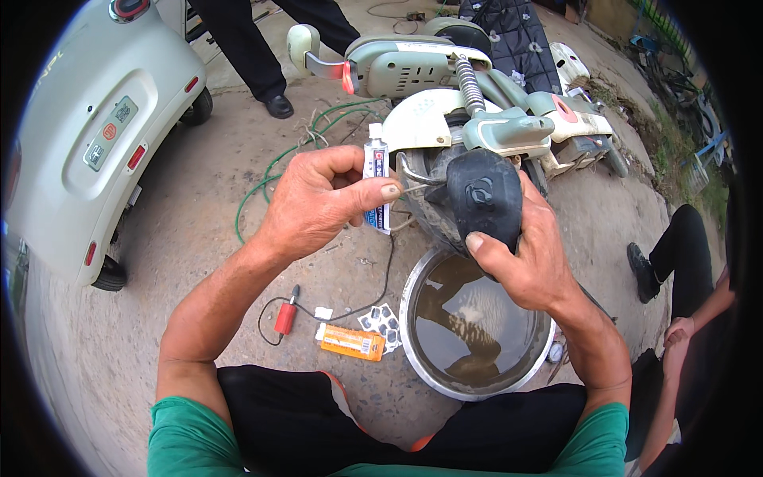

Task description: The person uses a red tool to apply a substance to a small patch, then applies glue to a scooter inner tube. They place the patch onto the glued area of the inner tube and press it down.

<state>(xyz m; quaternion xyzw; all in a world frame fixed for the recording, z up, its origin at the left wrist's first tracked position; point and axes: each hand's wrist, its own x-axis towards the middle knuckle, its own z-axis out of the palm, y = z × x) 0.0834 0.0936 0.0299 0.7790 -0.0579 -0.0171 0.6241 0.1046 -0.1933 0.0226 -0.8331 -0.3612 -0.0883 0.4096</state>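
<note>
Between the thumb and fingers of my left hand [314, 199] is a small white-and-blue glue tube [377, 160], upright with its white nozzle end uppermost. A thin pale sliver, too small to name, reaches from my left thumb toward a black inner tube. My right hand [524, 246] grips that black rubber inner tube [483, 195], thumb in front and fingers mostly hidden behind. A dark, glossy smear sits on its rounded face. The inner tube hangs at the wheel of a tipped-over pale green scooter [421, 63], above a round metal basin [409, 350] of murky water.
On the concrete lie a red-handled tool [284, 318] with a black cord, an orange box [350, 342] and a sheet of patches [383, 326]. A green hose [262, 184] curls behind. A pale vehicle [111, 135] stands left. People are at the back [246, 48] and right [683, 262].
</note>
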